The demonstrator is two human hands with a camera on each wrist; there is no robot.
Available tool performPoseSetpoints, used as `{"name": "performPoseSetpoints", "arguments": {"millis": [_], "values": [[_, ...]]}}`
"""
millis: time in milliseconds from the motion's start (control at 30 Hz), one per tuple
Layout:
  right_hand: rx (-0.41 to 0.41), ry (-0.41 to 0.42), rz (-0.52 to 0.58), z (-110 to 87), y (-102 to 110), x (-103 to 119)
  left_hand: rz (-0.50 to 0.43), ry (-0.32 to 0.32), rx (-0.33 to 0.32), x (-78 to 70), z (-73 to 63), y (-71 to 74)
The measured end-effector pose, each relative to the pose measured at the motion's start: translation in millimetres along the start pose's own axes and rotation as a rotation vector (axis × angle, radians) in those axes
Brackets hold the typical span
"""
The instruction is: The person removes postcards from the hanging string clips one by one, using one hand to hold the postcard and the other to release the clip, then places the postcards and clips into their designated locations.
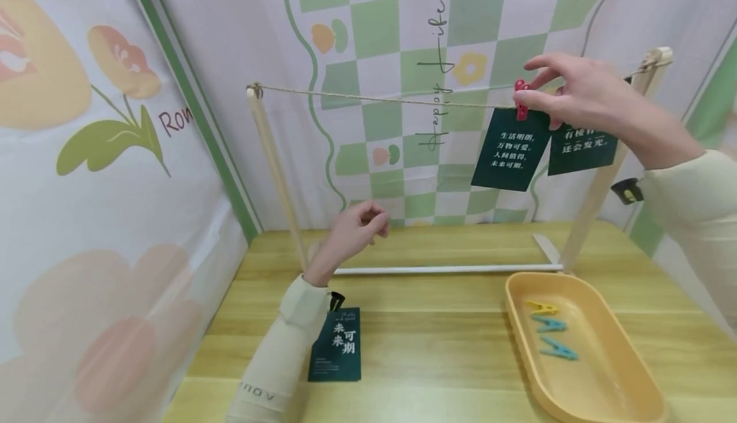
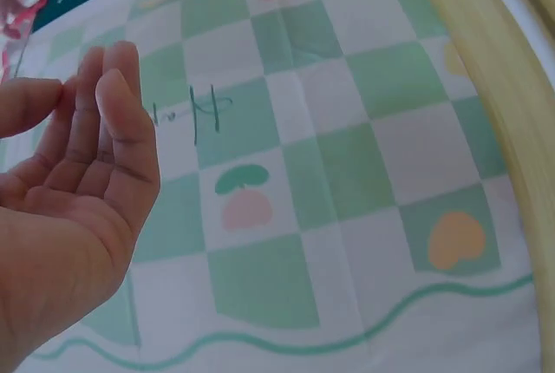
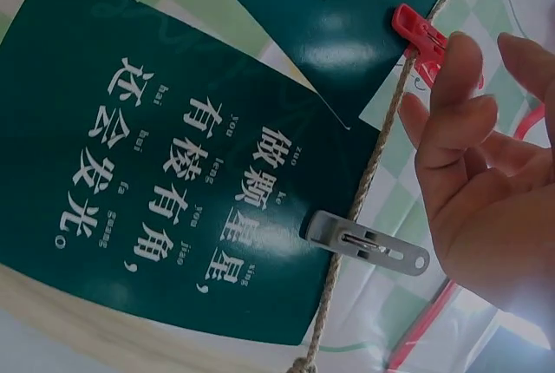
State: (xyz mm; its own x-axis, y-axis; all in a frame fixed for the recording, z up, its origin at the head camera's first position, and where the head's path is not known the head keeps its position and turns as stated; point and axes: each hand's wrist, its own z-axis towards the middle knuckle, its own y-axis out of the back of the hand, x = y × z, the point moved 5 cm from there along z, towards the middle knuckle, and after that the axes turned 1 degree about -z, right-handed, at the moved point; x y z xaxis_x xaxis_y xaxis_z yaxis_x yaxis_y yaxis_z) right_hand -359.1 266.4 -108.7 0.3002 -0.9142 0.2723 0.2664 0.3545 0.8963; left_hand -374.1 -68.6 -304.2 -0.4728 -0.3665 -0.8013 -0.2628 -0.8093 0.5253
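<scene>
My right hand [image 1: 593,93] is up at the right part of the string [image 3: 395,117], fingers spread, fingertips right at a red clothespin [image 3: 421,39]. That clothespin pins a dark green card [image 1: 509,154] with white writing to the string. Beside it hangs a second green card [image 3: 191,165], pinned by a grey clothespin [image 3: 364,243]; the two cards overlap in the right wrist view. My left hand [image 1: 357,228] hovers below the string toward the left post, fingers loosely curled and holding nothing. In the left wrist view its palm [image 2: 78,208] faces the camera.
Two wooden posts [image 1: 276,173] carry the string, with a white bar [image 1: 443,270] between their feet. An orange tray [image 1: 618,327] at the right holds one yellow and two blue clothespins [image 1: 558,349]. Another green card [image 1: 336,352] lies on the wooden table [image 1: 426,359] by my left sleeve.
</scene>
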Motion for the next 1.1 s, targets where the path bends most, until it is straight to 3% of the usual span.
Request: {"name": "performPoseSetpoints", "arguments": {"millis": [333,533,733,933,1100], "values": [[-0.013,0.004,0.016,8.5,-4.8,5.4,-0.031,-0.065,-0.021,-23.7,34.5,-13.0],[-0.009,0.025,0.076,12.7,-5.0,2.2,-0.131,-0.052,0.006,-33.7,42.7,-23.4],[0.005,0.001,0.18,16.1,-5.8,1.0,-0.138,-0.042,0.037,-48.0,49.2,-31.1],[0.022,-0.01,0.193,17.9,-4.8,1.5,-0.179,-0.081,-0.043,-57.0,57.2,-40.6],[0.026,-0.025,0.199,14.9,-4.8,-1.9,-0.228,-0.113,-0.106,-63.4,62.7,-56.7]]}}
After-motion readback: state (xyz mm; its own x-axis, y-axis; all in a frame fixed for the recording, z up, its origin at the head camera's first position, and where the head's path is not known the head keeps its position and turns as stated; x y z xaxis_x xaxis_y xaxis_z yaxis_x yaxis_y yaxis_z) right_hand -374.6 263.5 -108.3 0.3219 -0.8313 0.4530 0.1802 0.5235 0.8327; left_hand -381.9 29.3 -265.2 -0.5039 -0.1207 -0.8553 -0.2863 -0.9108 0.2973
